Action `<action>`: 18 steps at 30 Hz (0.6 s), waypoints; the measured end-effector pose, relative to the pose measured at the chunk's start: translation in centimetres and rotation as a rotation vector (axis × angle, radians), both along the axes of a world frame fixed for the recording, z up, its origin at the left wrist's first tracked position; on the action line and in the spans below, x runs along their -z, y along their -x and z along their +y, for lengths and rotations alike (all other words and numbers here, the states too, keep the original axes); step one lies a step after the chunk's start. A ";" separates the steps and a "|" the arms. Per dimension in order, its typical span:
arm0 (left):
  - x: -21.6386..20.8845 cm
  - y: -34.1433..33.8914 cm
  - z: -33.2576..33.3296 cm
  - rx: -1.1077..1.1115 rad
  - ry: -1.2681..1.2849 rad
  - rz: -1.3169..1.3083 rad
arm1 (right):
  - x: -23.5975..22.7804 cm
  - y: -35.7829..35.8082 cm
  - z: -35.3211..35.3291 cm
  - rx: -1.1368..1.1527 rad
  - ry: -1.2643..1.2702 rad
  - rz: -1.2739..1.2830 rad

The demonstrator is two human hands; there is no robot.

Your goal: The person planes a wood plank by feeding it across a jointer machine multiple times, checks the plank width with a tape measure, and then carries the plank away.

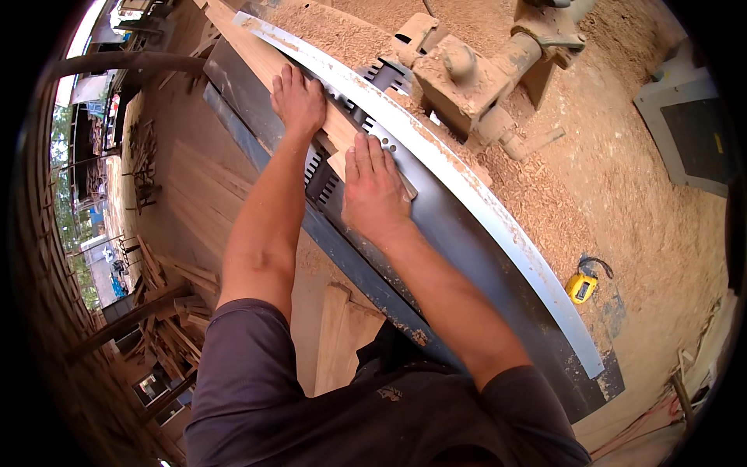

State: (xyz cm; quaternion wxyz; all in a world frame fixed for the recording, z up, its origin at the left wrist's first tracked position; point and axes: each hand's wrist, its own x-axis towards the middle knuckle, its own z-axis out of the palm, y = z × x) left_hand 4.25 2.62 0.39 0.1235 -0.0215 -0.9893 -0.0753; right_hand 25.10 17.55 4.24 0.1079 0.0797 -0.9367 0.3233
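A long wooden board (251,48) lies on the dark metal bed of a jointer (482,257), along its pale metal fence (467,156). My left hand (299,100) rests on the board with its fingers stretched forward over the top. Nearer to me, my right hand (375,187) is closed over a short, pale wood piece (337,163) at the board's near end. Whether this piece is separate from the board, I cannot tell. My right palm and fingers hide much of it. Slotted metal lips (315,173) of the machine show beside the wood, between my hands.
Behind the fence stands a sawdust-covered machine bracket (459,74). A yellow tape measure (581,287) lies right of the fence, among wood shavings. A grey box-shaped unit (685,117) is at far right. Boards (340,335) lie below the bed, and scrap wood (175,327) is piled at left.
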 end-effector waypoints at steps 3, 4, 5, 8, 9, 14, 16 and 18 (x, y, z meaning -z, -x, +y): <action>0.7 2.3 -0.5 0.098 0.003 0.093 | 0.1 2.2 -0.4 0.011 -0.021 0.010; 0.9 3.4 -0.7 0.112 0.013 0.144 | 0.2 3.0 -0.7 0.005 -0.017 0.016; 1.1 4.1 -1.3 0.100 0.070 0.166 | 0.3 3.7 -1.1 0.000 -0.013 0.022; 0.8 6.7 -2.2 0.101 0.025 0.098 | 0.5 6.0 -2.2 0.003 -0.007 0.036; 1.3 7.5 -3.2 0.123 0.089 0.148 | 0.5 6.7 -2.7 0.000 -0.003 0.040; 1.9 11.5 -5.2 0.108 0.098 0.090 | 1.1 10.3 -4.5 0.025 0.037 0.115; 2.6 13.5 -7.5 0.127 0.180 0.156 | 0.7 11.6 -5.2 0.003 0.060 0.109; 3.4 14.7 -9.7 0.157 0.331 0.170 | 1.2 12.7 -6.3 -0.001 0.052 0.143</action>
